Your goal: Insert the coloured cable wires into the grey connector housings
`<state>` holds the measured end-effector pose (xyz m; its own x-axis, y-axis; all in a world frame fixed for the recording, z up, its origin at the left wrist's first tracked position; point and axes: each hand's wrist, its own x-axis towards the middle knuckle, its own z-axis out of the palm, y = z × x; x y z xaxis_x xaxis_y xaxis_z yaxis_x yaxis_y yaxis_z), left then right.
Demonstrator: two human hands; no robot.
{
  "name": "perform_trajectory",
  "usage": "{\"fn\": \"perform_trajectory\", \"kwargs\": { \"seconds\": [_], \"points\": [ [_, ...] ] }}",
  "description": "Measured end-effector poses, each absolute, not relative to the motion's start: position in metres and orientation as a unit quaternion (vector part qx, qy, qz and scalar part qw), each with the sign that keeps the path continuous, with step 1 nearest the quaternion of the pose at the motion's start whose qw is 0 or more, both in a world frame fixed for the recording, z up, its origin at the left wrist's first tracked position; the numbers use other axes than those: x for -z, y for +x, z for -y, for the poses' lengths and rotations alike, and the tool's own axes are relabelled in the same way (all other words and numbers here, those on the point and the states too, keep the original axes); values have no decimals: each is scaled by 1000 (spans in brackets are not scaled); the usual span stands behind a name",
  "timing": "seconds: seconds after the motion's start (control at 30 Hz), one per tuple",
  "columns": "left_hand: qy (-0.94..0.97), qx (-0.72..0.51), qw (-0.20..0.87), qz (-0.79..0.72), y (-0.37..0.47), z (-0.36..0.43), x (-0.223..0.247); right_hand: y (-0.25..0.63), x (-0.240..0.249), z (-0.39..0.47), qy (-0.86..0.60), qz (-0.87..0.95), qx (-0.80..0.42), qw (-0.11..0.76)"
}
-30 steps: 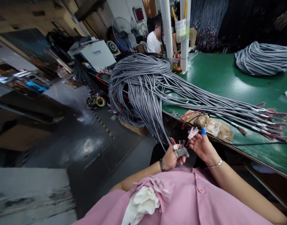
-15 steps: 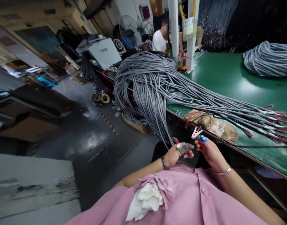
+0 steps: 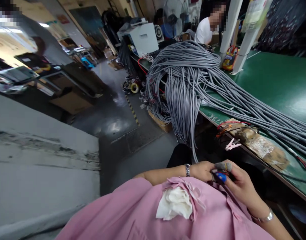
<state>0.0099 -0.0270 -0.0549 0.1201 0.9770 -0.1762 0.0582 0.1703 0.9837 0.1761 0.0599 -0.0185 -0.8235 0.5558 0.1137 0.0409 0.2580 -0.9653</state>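
Hanging just beyond the hands (image 3: 204, 170) (image 3: 243, 183): grey cables (image 3: 183, 105) | hands together, curled; cannot tell what's held

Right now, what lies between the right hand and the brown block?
In the head view, a pink clip and the table edge lie between right hand and block.

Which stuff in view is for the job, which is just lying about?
Likely the job:
cables, one running down to the left grip
clip, near the right grip
(anything held: can't make out)

Likely just about:
fan
bag
yellow roll
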Motion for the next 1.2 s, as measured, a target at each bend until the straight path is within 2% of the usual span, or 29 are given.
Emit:
{"fn": "perform_trajectory", "kwargs": {
  "seconds": [0.07,0.17,0.3,0.4,0.53,0.73,1.03,1.2],
  "points": [
    [510,-401,548,-528,9,29,55,176,22,-60,-203,765,-569,225],
    [499,-408,585,-492,8,31,51,176,31,-63,-260,719,-604,225],
    [438,-469,615,-459,9,35,43,173,33,-63,-286,658,-655,237],
    [403,-511,600,-466,10,34,39,170,24,-62,-269,626,-694,231],
    [422,-481,580,-505,13,30,37,168,14,-64,-268,610,-711,226],
    [424,-464,560,-540,16,27,31,169,22,-69,-342,555,-713,257],
    [443,-436,591,-514,10,19,15,161,18,-80,-305,587,-721,206],
    [417,-456,572,-539,11,16,15,157,26,-80,-321,554,-733,230]
  ]
}}
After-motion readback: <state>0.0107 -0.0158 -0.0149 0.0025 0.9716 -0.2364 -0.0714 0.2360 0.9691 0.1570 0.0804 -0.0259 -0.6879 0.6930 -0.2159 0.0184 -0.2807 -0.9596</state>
